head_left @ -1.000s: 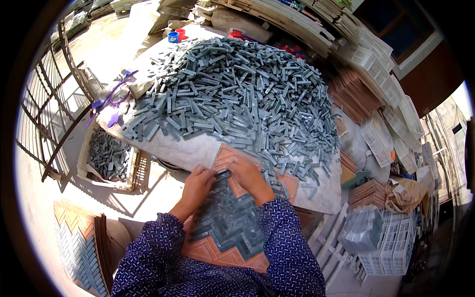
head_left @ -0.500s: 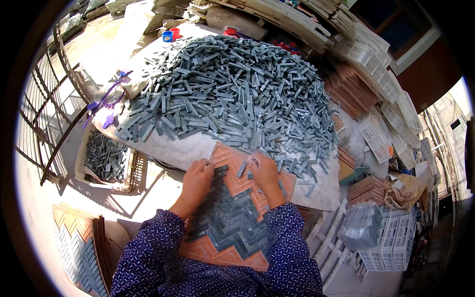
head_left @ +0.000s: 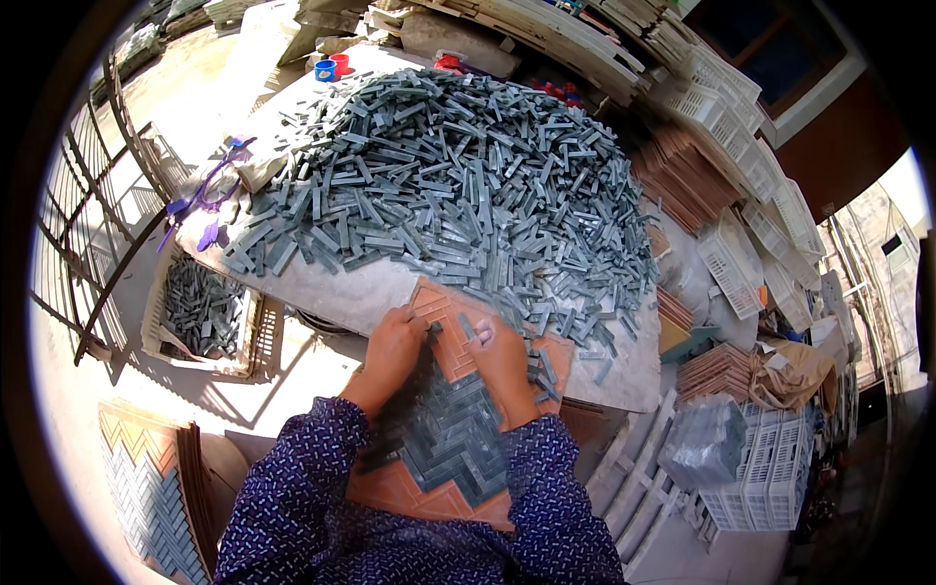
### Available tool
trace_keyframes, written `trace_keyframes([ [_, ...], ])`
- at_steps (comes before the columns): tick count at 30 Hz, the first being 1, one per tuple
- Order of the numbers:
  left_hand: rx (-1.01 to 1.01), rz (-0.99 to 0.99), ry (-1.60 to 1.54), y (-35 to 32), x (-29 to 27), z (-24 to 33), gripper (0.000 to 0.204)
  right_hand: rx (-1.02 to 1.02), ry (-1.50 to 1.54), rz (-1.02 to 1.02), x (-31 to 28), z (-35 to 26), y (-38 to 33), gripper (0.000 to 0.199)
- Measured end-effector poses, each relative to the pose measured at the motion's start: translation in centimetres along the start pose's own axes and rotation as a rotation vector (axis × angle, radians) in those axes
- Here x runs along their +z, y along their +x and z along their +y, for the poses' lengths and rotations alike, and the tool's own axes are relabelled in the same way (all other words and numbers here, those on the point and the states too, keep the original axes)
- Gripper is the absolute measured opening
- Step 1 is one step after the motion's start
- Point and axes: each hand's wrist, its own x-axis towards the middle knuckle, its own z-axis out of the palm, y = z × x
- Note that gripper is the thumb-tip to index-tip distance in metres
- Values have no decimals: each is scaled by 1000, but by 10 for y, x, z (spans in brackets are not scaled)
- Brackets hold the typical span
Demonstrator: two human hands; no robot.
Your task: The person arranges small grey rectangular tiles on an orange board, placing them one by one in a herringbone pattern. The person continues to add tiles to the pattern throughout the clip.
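An orange tray [head_left: 429,500] with a zigzag pattern of grooves lies in front of me, its middle filled with dark grey stone strips [head_left: 444,429]. My left hand [head_left: 395,346] is closed at the tray's left edge, with a short dark strip [head_left: 435,330] at its fingertips, partly hidden by them. My right hand [head_left: 499,363] pinches a grey stone strip [head_left: 466,324] over the tray's bare orange upper part. Several loose strips [head_left: 544,375] lie on the tray's right side, beside my right wrist.
A big heap of grey strips [head_left: 468,175] covers the table beyond the tray. A crate [head_left: 252,336] of strips stands at left, above a stack of filled trays [head_left: 146,487]. White crates [head_left: 756,468] and orange tray stacks [head_left: 682,175] stand at right.
My right hand has moved left and nearer to me over the tray, the grey strip still in its fingers. My left hand stays near the tray's left edge. The whole view has shifted slightly.
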Motion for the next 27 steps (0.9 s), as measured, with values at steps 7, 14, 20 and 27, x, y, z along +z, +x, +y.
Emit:
trace_keyframes([
  [7, -36, 31, -148, -6, -1, -1, 18, -28, 161, -8, -3, 8, 5, 25],
  [14, -167, 26, -168, -4, -2, -1, 14, 81, -189, -170, 1, -30, -9, 30],
  [20, -160, 83, -163, -8, 3, -1, 11, 115, -237, -20, 14, -35, -13, 28],
  [27, -238, 117, -256, -10, 1, -1, 17, -483, -147, 23, 0, -15, 12, 23],
])
